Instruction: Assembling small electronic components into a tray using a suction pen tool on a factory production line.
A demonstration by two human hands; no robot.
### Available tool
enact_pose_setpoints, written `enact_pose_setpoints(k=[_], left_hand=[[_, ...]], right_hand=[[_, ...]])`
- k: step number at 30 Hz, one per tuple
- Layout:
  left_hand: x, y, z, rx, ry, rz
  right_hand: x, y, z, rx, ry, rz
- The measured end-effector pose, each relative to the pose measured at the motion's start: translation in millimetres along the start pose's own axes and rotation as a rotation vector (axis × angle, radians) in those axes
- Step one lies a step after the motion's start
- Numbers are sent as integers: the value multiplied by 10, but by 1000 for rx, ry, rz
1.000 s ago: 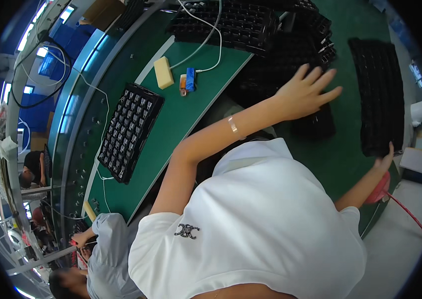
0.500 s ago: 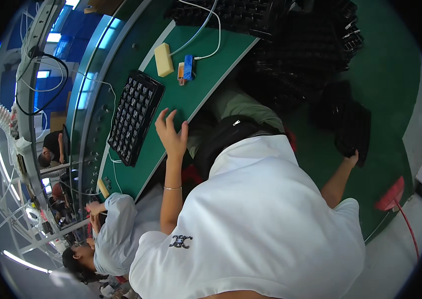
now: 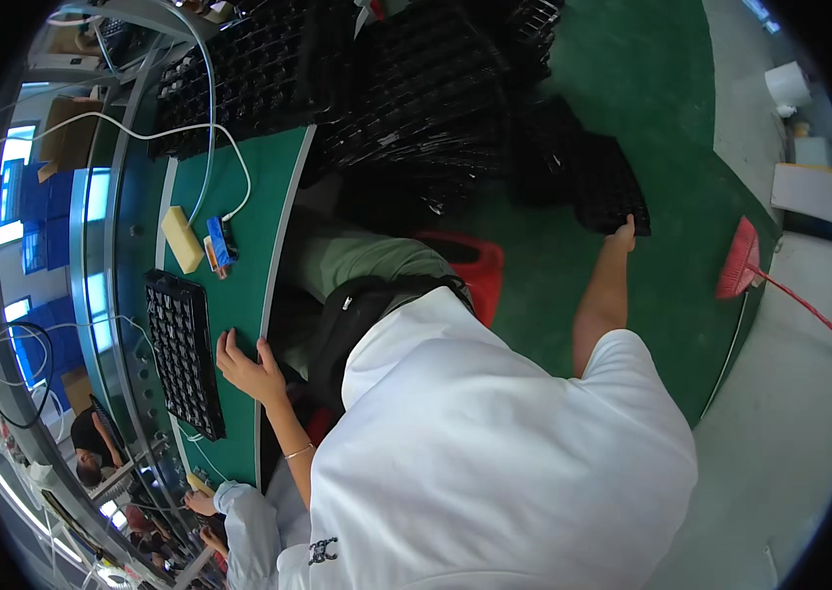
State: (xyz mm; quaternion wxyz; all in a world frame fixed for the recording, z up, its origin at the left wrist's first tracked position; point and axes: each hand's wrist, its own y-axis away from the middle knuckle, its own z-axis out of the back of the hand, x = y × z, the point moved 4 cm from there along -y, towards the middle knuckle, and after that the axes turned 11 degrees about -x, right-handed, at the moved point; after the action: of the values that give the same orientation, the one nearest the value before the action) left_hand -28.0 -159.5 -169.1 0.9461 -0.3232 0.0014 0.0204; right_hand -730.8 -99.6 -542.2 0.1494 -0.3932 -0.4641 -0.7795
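My right hand [image 3: 622, 232], arm stretched out to the right, grips the edge of a black plastic tray [image 3: 608, 183] low over the green floor. Dark trays partly overlap it, so where its far side rests is hard to tell. My left hand [image 3: 251, 366] is at the edge of the green workbench [image 3: 244, 295], fingers apart with nothing in them. Beside that hand a black tray with rows of filled pockets [image 3: 183, 354] lies on the bench. Farther up the bench are a yellow block [image 3: 181, 239] and a small blue-and-orange object [image 3: 220, 244].
Large stacks of black trays [image 3: 416, 88] stand at the far side, by the bench end. A red plastic stool [image 3: 475, 270] is under my body. To the right lies a red broom [image 3: 738, 258]. Another person's sleeve [image 3: 251, 526] shows at lower left. White cables [image 3: 239, 162] cross the bench.
The view has turned, and bench and trays appear shifted left. My right arm reaches farther out, still holding the tray. My left hand remains open by the bench edge.
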Motion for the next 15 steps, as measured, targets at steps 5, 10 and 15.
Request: enact_pose_setpoints(k=[5, 10, 15], left_hand=[[-47, -23, -1, 31, 0, -4], [-63, -39, -62, 58, 60, 24], [1, 54, 47, 14, -18, 44]], right_hand=[[-47, -520, -563, 342, -69, -35], [-155, -430, -710, 384, 367, -18], [-484, -189, -430, 282, 633, 59]])
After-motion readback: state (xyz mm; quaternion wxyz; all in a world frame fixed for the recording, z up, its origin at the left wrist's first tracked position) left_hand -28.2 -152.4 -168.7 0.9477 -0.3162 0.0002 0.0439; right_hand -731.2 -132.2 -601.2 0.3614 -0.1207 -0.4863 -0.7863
